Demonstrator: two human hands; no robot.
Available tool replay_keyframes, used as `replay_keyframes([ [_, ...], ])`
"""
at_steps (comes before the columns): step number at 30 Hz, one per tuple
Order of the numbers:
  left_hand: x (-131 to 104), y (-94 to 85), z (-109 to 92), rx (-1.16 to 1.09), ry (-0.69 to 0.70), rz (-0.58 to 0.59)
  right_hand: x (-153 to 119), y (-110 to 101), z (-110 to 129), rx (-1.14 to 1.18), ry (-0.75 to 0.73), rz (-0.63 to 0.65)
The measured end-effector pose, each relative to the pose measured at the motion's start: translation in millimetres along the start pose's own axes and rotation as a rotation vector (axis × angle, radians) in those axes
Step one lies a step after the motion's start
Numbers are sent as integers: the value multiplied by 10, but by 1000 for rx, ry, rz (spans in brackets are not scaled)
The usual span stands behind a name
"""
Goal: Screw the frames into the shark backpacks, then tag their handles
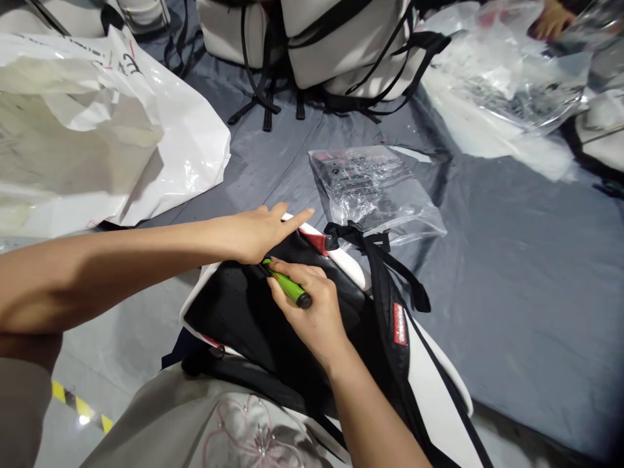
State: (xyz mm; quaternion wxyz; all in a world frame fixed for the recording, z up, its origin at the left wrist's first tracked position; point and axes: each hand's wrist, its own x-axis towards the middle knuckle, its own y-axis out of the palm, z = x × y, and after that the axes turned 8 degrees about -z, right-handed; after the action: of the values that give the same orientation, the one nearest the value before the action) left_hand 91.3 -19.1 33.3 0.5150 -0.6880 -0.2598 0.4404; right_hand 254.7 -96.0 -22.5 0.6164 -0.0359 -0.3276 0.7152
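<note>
A black and white backpack (pixel 229 305) with red trim lies across my lap and the table edge. My right hand (pixel 316 305) is closed around a bright green, stick-like tool (pixel 290 289) with a black butt end. The tool's working tip is hidden near the bag's black panel, just below my left wrist. Resting on the bag's upper edge, my left hand (pixel 263 231) has its visible fingers spread and shows nothing held. A black shoulder strap (pixel 390 299) with a red label runs down the bag's right side.
A clear plastic bag (pixel 380 188) lies just beyond the backpack on the grey-covered table (pixel 526 273). A large white plastic sack (pixel 190 143) sits at left. White backpacks (pixel 341 45) stand behind. Another person's hand (pixel 553 19) shows near clear wrappers (pixel 511 78) at upper right.
</note>
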Motion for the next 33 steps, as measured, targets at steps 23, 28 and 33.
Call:
replay_keyframes([
  [23,-13,2,11,-34,21,-14,0,-179,44,-72,86,114],
  [28,-10,10,21,-34,24,-21,41,-151,39,-7,125,138],
  [33,-5,44,49,-35,28,-40,68,-162,44,-8,137,144],
])
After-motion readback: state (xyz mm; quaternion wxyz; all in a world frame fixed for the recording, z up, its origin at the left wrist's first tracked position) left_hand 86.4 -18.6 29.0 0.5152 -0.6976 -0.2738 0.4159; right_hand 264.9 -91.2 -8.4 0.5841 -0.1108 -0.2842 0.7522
